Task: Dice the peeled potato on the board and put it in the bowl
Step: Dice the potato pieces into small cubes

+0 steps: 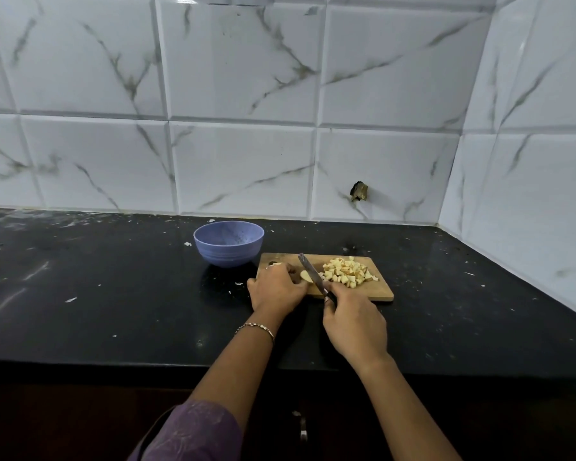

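Purple sleeve fabric [193,434] is seen at seven o'clock in the view, closest to the lens, with a thin bracelet [256,327] worn on the bare wrist beyond it. Past that wrist, the left hand [276,289] is laid on the near left corner of the wooden cutting board [379,291], its fingers curled over an uncut potato piece [306,276], which is held down on the wood. The right hand [354,322] is wrapped round the handle of a knife [310,272]. The blade is angled toward eleven o'clock and passes just beside the left fingertips; it seems to rest against the held piece, though the contact is too small to be judged with certainty.

At two o'clock from the blade, a heap of diced potato [346,272] is spread on the right half of the board. A blue bowl [228,244] is set upright at ten o'clock from the board, just beside its far left corner. Everything is placed on a black counter [113,294] flecked with pale scraps. Behind it a marbled tiled wall [246,78] is seen, broken by a small dark hole [359,192] at twelve o'clock from the board.
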{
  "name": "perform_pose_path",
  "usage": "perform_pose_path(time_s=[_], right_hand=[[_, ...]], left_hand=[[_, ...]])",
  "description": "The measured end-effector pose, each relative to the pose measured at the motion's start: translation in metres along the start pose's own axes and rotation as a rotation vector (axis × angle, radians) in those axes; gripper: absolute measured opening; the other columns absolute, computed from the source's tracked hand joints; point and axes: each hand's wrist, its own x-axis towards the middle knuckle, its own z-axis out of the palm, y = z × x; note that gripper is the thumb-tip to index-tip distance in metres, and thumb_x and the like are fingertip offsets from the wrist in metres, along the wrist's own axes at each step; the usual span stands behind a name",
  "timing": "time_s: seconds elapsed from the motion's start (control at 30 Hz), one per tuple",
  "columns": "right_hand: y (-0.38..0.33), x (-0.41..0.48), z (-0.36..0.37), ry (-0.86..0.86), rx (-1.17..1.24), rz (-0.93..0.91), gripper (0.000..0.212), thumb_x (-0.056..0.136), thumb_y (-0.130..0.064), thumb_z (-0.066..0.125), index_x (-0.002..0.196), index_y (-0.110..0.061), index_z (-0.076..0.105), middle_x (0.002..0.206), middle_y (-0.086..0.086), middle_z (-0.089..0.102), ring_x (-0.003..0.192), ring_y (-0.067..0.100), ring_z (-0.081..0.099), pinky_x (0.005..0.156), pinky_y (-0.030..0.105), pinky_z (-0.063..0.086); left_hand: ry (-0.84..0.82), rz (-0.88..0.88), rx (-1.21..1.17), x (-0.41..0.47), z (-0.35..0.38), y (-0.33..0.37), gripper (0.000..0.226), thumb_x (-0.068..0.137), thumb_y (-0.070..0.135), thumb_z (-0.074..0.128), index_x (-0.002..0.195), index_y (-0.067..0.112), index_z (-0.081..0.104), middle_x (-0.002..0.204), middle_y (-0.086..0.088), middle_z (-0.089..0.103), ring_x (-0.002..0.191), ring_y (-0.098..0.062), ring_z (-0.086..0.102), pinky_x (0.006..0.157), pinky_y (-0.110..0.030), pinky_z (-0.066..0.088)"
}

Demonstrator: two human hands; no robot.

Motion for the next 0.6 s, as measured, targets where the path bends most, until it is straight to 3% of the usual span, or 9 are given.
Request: perform_pose_path(time_s=[0.37,0.6], right_hand=[[-0.0033,-0.0023,0.0027,0.026,-0.082,-0.092,0.038,0.101,-0.031,0.050,0.138,-0.038,0.052,0.109,-0.013,0.069,0.097,0.006,0.064,0.077,0.025,0.051],[-0.0063,-0.0047,0.0044,0.031,-0.174,-0.191,0.040,0.101,-0.021,0.047,0.140,-0.033,0.050,0.109,-0.010,0.068,0.098,0.007,0.064,0.080,0.027,0.053]], left_hand=[[-0.003,-0.015,-0.012,-0.0045,-0.0051,0.0019,0.030,0.082,0.043,0.061,0.108,0.031,0.072,0.113,0.008,0.068,0.116,-0.017,0.056,0.096,-0.036,0.033],[-0.001,-0.007,0.017,-0.0067,-0.0080,0.0035,0.029,0.083,0.044,0.062,0.106,0.030,0.072,0.114,0.007,0.067,0.116,-0.017,0.056,0.095,-0.035,0.033]])
